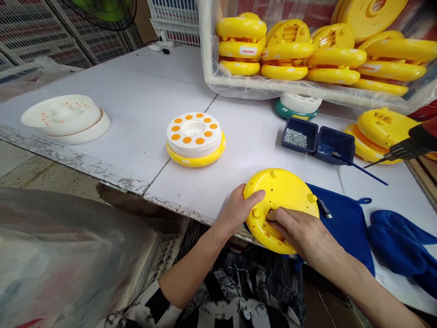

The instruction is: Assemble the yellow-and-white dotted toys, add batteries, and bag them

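Note:
A round yellow plastic base (290, 189) is tilted at the table's front edge, its knobbed underside with screw holes facing me. My left hand (239, 207) grips its left rim, thumb on top. The bent fingers of my right hand (300, 230) press together at the slot of an open battery compartment (273, 230); what they pinch, if anything, is hidden. A dark cylindrical battery (324, 208) lies just right of the base on a blue cloth (348, 223).
A white toy drum with orange dots (194, 132) stands mid-table. White shells (64, 118) sit left. Blue trays (300, 134), one with screws, are near a power screwdriver (399, 148). A lined crate (239, 89) of yellow bases stands behind; a crumpled blue cloth (399, 241) lies right.

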Available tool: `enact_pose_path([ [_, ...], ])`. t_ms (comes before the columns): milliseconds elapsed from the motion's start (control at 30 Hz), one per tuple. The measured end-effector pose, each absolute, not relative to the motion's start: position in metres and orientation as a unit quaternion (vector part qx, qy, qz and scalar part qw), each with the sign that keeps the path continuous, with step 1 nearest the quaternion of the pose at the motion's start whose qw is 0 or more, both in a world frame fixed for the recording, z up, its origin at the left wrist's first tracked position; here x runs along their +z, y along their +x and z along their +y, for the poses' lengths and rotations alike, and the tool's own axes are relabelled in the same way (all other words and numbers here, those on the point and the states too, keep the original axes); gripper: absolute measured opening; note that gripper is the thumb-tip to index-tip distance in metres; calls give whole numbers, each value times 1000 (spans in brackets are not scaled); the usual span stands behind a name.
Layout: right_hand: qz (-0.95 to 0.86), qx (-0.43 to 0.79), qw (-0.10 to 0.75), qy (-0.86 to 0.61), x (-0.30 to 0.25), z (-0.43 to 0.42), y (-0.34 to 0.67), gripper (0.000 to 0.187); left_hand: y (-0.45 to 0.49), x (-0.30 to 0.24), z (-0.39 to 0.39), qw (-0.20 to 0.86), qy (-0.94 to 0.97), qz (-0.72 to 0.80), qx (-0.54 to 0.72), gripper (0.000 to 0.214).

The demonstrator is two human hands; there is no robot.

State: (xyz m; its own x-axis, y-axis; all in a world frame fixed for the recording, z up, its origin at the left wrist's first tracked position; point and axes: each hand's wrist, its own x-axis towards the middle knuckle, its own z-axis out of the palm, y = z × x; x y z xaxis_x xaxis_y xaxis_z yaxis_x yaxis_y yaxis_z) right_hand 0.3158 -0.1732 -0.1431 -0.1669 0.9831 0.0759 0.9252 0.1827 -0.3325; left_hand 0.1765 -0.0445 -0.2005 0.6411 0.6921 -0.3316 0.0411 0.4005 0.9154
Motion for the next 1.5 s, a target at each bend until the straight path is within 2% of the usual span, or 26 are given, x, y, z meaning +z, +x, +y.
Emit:
enact_pose_path([
  [233,-724,76,138,-671,-149,-179,307,16,178,-200,-44,753,502,369,213,46],
  [400,-669,182,188,-695,-145,-183,314,16,177,-200,-44,749,505,373,212,47],
  [533,-640,173,185,-726,-145,-186,320,16,178,-200,-44,756,493,375,215,47],
  [700,-619,266,242,-699,-147,-183,325,16,180,-197,-45,753,489,385,215,49],
  [833,-634,251,253,-687,-146,-182,323,14,181,-194,-46,744,502,384,218,48],
  [967,-542,258,395,-695,-149,-197,347,15,180,-192,-47,767,484,363,216,49],
  [1067,-433,164,455,-761,-157,-219,386,16,180,-191,-46,787,469,344,205,52],
  [1167,-406,110,413,-808,-168,-238,415,16,181,-189,-45,790,455,355,207,55],
  [1367,-430,94,288,-850,-190,-238,416,21,183,-184,-44,802,429,361,205,59],
  [1500,-454,82,243,-853,-195,-225,415,17,183,-182,-45,797,433,369,205,60],
])
